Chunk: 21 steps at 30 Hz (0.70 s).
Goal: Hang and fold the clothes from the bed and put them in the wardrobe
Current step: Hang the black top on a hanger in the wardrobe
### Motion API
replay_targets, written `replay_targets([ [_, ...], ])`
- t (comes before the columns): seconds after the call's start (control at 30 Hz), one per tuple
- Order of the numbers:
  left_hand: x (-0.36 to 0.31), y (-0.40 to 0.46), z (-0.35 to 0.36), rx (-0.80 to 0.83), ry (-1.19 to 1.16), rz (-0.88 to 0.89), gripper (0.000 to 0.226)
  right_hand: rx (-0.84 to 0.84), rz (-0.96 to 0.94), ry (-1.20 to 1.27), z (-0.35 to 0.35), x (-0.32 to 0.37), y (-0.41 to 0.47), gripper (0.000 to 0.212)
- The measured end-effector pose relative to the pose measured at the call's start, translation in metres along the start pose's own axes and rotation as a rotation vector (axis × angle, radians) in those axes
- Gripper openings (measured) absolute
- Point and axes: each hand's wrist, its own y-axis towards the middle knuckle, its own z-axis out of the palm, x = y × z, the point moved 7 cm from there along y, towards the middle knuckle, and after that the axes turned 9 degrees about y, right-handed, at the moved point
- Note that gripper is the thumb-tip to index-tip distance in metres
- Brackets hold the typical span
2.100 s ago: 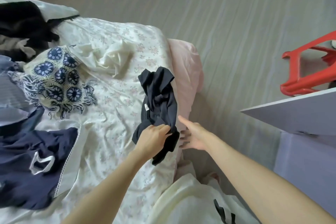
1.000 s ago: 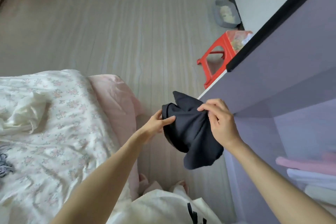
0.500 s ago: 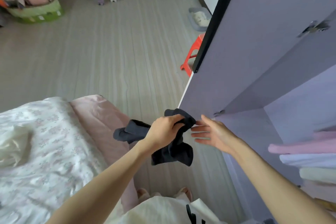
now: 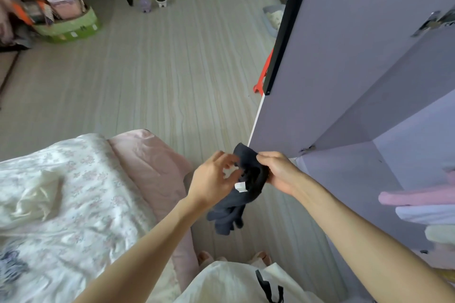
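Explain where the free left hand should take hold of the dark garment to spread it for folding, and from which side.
Grip the loose lower end of the dark garment, coming from below left. The right hand already bunches the top, so the hanging tail is the free part, and the left hand sits beside it.

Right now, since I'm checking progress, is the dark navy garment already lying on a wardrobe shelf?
No, the dark navy garment hangs above the floor, gripped by the right hand beside the left hand.
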Motion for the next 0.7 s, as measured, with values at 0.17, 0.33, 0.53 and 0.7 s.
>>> replay_targets([
  [0.17,-0.005,0.02,0.015,0.153,0.098,0.141,0.079,0.099,-0.072,-0.161,-0.002,0.024,-0.016,0.006],
  [0.33,-0.041,0.04,0.029,0.241,0.194,0.221,0.075,0.093,-0.177,-0.22,-0.018,0.048,-0.034,0.009],
  [0.53,-0.1,0.072,0.031,0.264,0.286,0.362,0.044,-0.039,-0.328,-0.773,-0.066,0.055,-0.066,0.052],
  [0.7,-0.136,0.087,0.03,0.114,0.269,0.25,0.031,-0.474,-0.479,-0.906,-0.136,0.06,-0.083,0.042],
])
